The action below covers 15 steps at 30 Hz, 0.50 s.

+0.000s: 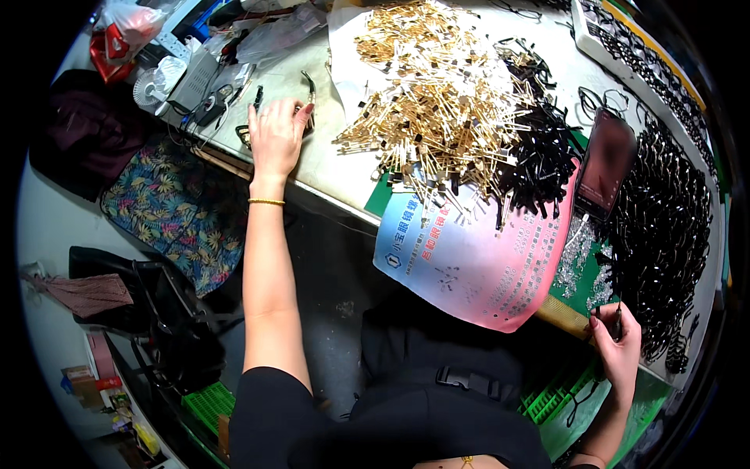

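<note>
My left hand (277, 137) reaches out to the table's left part, its fingers curled down over a pair of dark-framed eyeglasses (310, 86). One temple sticks up beyond the thumb; most of the frame is hidden under the hand. At the lower right, my right hand (621, 352) is closed around a slim, dark, pen-like tool (619, 316), held upright near the table's edge. Its exact kind is too small to tell. Just beyond that hand lie small clear bits (601, 285) on a green mat (582, 270).
Gold temple pieces (437, 102) are heaped mid-table, with black ones (539, 156) beside them. A blue-and-pink printed sheet (469, 258) overhangs the front edge. A phone (605, 164) lies right, near rows of black frames (668, 242). A small fan (150, 87) stands far left.
</note>
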Each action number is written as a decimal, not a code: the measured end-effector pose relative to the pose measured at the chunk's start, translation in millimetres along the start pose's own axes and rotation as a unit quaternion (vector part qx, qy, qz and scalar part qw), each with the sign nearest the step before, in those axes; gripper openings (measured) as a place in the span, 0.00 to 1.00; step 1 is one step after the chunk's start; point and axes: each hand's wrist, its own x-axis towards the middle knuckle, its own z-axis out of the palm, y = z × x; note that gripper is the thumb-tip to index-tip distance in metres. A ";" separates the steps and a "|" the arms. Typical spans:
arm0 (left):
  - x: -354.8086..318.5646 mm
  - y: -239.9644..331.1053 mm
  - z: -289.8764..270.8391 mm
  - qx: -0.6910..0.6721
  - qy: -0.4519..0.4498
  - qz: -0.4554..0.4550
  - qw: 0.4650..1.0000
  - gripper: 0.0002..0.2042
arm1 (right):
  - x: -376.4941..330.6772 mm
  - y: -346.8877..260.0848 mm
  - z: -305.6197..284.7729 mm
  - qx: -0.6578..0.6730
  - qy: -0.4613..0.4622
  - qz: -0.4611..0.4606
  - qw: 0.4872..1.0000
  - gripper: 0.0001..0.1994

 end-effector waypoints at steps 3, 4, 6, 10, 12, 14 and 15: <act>1.4 35.1 -2.7 0.007 0.177 0.073 0.981 0.16 | 1.9 1.7 4.3 0.003 -0.011 0.006 1.000 0.05; 1.6 52.2 -8.5 -0.027 0.165 0.076 0.983 0.15 | 0.1 2.0 7.7 0.029 -0.007 0.020 0.999 0.06; -6.5 75.1 -10.5 -0.093 0.065 -0.012 0.993 0.12 | -1.4 4.6 12.5 0.071 -0.028 0.013 0.997 0.07; -5.0 76.9 -0.2 -0.108 -0.009 -0.018 0.994 0.07 | -3.1 3.9 15.0 0.057 -0.050 0.006 0.997 0.07; 5.5 88.3 -3.7 -0.080 0.035 -0.042 0.995 0.06 | -5.5 9.4 8.7 0.023 -0.048 -0.005 0.999 0.07; 18.9 96.0 -12.8 -0.155 0.093 -0.021 0.983 0.08 | -7.6 11.3 6.1 0.051 -0.034 -0.007 0.998 0.07; 26.0 83.7 -15.4 -0.298 0.112 -0.015 0.948 0.08 | -7.0 10.3 5.9 0.064 -0.039 -0.016 0.997 0.07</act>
